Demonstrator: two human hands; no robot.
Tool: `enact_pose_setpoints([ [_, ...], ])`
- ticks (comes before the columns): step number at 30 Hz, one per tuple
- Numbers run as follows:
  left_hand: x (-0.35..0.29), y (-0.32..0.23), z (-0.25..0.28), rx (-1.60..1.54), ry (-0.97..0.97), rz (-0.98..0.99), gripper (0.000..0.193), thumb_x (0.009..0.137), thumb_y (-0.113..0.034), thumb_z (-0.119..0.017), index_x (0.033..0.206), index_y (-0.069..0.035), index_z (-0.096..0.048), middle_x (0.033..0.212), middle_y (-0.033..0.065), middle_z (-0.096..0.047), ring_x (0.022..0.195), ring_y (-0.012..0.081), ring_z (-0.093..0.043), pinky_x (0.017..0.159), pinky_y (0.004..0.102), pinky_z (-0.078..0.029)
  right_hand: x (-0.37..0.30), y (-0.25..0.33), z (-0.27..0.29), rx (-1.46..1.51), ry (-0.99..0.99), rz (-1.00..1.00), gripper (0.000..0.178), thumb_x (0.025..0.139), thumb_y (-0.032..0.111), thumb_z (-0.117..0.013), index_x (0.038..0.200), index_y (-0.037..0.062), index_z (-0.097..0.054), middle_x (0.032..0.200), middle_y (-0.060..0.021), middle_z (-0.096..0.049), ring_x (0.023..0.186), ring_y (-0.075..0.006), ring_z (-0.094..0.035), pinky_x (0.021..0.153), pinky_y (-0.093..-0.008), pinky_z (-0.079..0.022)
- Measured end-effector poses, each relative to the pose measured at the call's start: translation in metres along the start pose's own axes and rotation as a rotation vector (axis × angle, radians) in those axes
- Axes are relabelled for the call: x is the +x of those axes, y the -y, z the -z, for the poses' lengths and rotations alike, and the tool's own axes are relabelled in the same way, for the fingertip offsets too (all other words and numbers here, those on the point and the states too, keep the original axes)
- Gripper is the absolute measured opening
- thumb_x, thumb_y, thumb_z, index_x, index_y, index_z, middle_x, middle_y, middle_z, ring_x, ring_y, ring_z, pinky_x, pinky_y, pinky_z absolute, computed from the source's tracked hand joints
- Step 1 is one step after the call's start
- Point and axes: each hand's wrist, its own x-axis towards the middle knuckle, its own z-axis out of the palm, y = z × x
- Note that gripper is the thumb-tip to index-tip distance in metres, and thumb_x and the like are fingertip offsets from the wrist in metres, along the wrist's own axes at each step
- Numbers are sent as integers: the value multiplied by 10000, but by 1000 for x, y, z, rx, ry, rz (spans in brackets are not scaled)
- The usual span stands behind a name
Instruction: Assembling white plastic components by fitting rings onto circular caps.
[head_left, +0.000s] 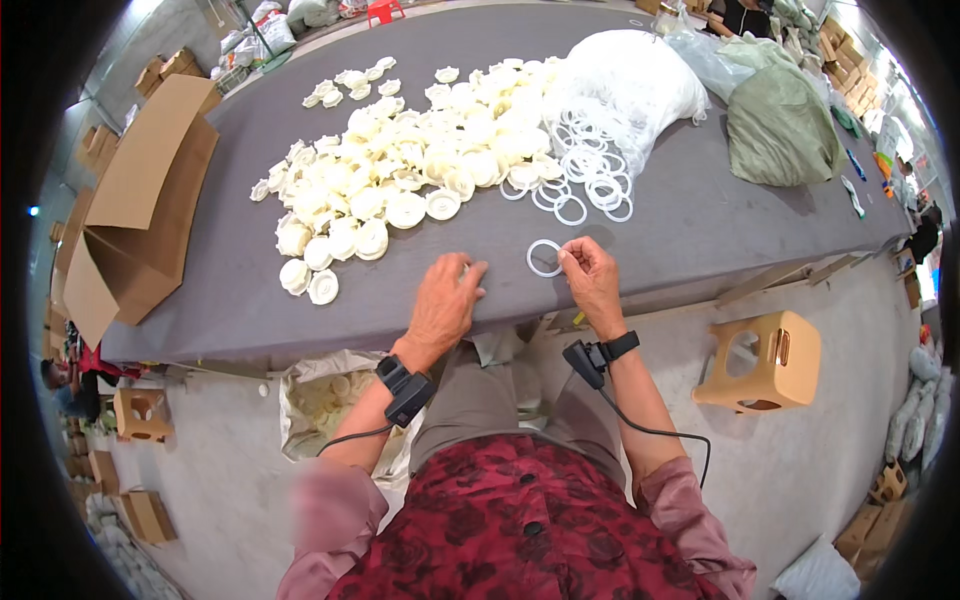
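Between the thumb and fingers of my right hand [592,280] is a thin white ring [543,258], pinched at its right side above the near part of the table. My left hand [443,303] rests near the table's front edge with thumb and fingers loosely apart; nothing shows in it. Beyond it spreads a big heap of cream-coloured round plastic caps [440,140], some with notched rims. Several more white rings [595,175] spill toward me from a clear plastic bag [640,85] at the heap's right.
An open cardboard box [150,200] stands at the table's left end. A grey-green cloth sack [785,125] sits at the right. Below the table are a white sack holding cream pieces [335,400] and a tan plastic stool [765,360]. Another person [740,18] is across the table.
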Motion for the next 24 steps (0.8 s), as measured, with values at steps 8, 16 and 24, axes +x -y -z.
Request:
enact_pose_setpoints([
  [8, -14, -3, 11, -276, -62, 10, 699, 819, -88, -735, 1450, -43, -440, 1442, 204, -462, 1310, 395, -456, 1103, 429, -384, -1, -6, 1, 58, -10, -47, 114, 948, 114, -645, 901, 16, -611, 734, 37, -582, 663, -42, -506, 598, -224, -431],
  [16, -18, 5, 10, -351, -115, 135, 626, 758, -72, -785, 1330, -7, -541, 1200, 182, -550, 1114, 358, -542, 972, 418, -449, -1, -4, 5, 36, 39, -7, 50, 923, 54, -646, 922, 14, -616, 762, 45, -591, 659, -24, -507, 599, -207, -436],
  [24, -18, 1, 18, -445, -74, 272, 379, 731, -13, -777, 1041, 16, -561, 1069, 176, -580, 934, 345, -597, 812, 385, -495, -20, 13, 9, 86, 112, -4, 41, 886, 17, -662, 895, 18, -622, 762, 37, -586, 650, -29, -516, 594, -203, -431],
])
